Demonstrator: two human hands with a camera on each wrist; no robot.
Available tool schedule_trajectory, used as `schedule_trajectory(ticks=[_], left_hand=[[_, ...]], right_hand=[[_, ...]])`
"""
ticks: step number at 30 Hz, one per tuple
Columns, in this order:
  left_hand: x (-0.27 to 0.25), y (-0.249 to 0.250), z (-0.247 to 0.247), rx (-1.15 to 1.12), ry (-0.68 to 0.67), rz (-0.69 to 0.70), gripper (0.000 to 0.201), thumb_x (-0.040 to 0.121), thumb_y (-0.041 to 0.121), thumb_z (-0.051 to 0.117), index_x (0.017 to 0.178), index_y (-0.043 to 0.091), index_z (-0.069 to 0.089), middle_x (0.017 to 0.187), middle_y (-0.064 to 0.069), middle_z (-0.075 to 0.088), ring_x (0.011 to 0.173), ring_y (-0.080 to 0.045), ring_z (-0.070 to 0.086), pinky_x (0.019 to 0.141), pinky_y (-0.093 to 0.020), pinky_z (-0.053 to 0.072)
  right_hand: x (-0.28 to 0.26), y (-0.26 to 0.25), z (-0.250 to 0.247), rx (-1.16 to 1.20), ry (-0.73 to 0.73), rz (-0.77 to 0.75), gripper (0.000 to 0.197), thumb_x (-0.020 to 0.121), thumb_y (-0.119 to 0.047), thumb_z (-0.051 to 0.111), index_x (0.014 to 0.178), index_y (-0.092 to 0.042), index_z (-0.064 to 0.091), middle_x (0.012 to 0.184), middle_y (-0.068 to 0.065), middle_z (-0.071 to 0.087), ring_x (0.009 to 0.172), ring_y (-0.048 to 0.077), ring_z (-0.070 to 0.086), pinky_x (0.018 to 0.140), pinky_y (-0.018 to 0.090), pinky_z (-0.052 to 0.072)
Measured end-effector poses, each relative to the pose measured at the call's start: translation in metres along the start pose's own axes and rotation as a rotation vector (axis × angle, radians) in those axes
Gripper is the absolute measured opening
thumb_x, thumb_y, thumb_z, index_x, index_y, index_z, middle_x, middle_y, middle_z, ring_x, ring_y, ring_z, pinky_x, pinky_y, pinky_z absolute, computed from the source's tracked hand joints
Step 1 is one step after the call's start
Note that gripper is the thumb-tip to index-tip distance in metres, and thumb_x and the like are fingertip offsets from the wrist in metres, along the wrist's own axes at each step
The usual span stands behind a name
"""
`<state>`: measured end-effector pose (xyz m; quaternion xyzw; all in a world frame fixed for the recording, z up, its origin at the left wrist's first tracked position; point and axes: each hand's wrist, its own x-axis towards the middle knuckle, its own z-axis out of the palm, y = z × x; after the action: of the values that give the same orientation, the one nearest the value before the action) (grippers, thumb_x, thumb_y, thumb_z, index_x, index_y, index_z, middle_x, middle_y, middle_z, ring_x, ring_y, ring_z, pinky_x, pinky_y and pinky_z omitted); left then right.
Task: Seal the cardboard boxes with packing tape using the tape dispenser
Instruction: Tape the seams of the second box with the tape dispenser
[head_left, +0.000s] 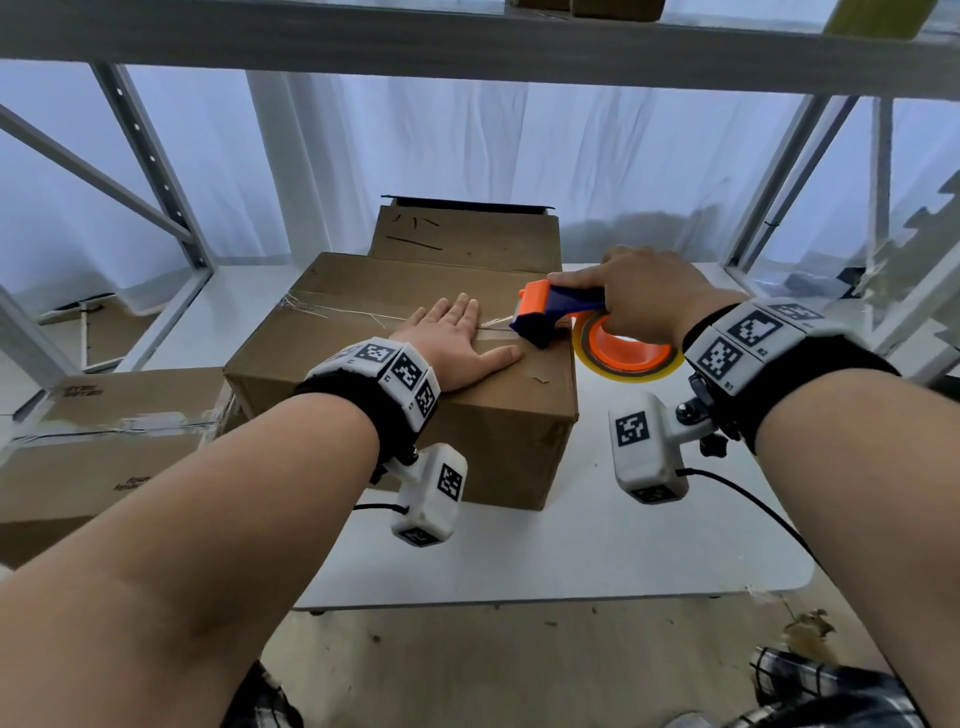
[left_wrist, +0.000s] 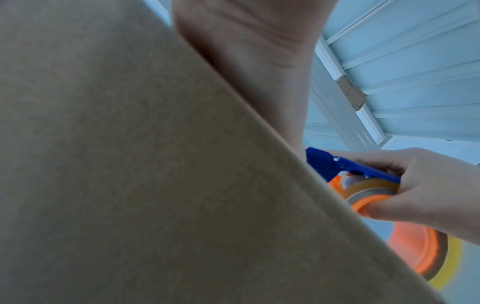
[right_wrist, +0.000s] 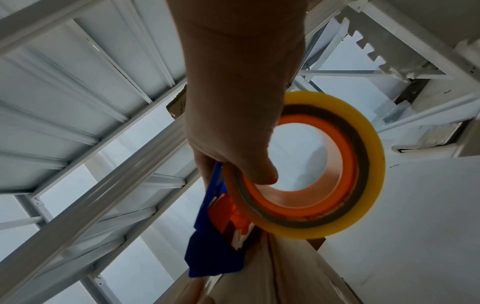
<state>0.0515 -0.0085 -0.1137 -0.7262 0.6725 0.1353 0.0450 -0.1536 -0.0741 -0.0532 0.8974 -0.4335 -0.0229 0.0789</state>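
Now my left hand (head_left: 456, 343) lies flat on the cardboard box (head_left: 395, 358), which sits toward the bench's (head_left: 597, 540) far left. My right hand (head_left: 641, 296) grips the tape dispenser (head_left: 550, 312), its head on the top seam near the box's right edge. Taping appears underway; next, draw it over the edge, then cut.

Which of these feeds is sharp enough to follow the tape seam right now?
Head view: sharp, backlit by the bright curtain, seam visible beside the left hand. Left wrist view: blurred cardboard box fills the frame. Right wrist view: tape dispenser slightly soft, underside dark against the glare.
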Motion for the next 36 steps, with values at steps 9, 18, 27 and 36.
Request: schedule_trajectory(ticks=[9, 18, 27, 36], left_hand=[[-0.005, 0.011, -0.006, 0.011, -0.034, 0.149, 0.092, 0.086, 0.075, 0.024, 0.152, 0.019, -0.008, 0.159, 0.001, -0.013, 0.146, -0.012, -0.010, 0.118, -0.033, -0.005], [-0.012, -0.044, -0.017, 0.064, -0.016, -0.150, 0.106, 0.078, 0.083, 0.019, 0.152, 0.012, -0.007, 0.159, -0.006, -0.011, 0.147, -0.018, -0.008, 0.118, -0.037, -0.004], [-0.007, 0.004, 0.000, -0.030, 0.019, 0.072, 0.101, 0.078, 0.083, 0.024, 0.153, 0.021, -0.005, 0.160, 0.000, -0.006, 0.147, -0.012, -0.005, 0.120, -0.037, -0.001], [-0.011, 0.007, -0.001, -0.009, 0.002, 0.058, 0.099, 0.081, 0.080, 0.024, 0.152, 0.017, -0.004, 0.160, 0.001, -0.007, 0.147, -0.013, -0.003, 0.120, -0.036, -0.001]], right_hand=[[0.002, -0.002, 0.001, 0.013, 0.032, 0.014, 0.067, 0.089, -0.019, 0.055, 0.143, -0.050, 0.029, 0.114, 0.005, 0.051, 0.108, 0.028, 0.050, 0.084, 0.037, 0.039], [0.007, -0.016, 0.007, 0.112, 0.058, 0.021, 0.066, 0.090, -0.018, 0.053, 0.142, -0.050, 0.031, 0.103, 0.002, 0.043, 0.109, 0.029, 0.049, 0.089, 0.039, 0.038], [0.011, -0.017, -0.004, 0.025, 0.056, -0.050, 0.067, 0.090, -0.021, 0.053, 0.143, -0.051, 0.027, 0.102, 0.002, 0.042, 0.106, 0.028, 0.051, 0.082, 0.037, 0.039], [-0.006, 0.015, -0.011, -0.064, 0.004, -0.002, 0.066, 0.087, -0.022, 0.053, 0.142, -0.051, 0.031, 0.094, 0.001, 0.038, 0.101, 0.029, 0.050, 0.083, 0.041, 0.045]])
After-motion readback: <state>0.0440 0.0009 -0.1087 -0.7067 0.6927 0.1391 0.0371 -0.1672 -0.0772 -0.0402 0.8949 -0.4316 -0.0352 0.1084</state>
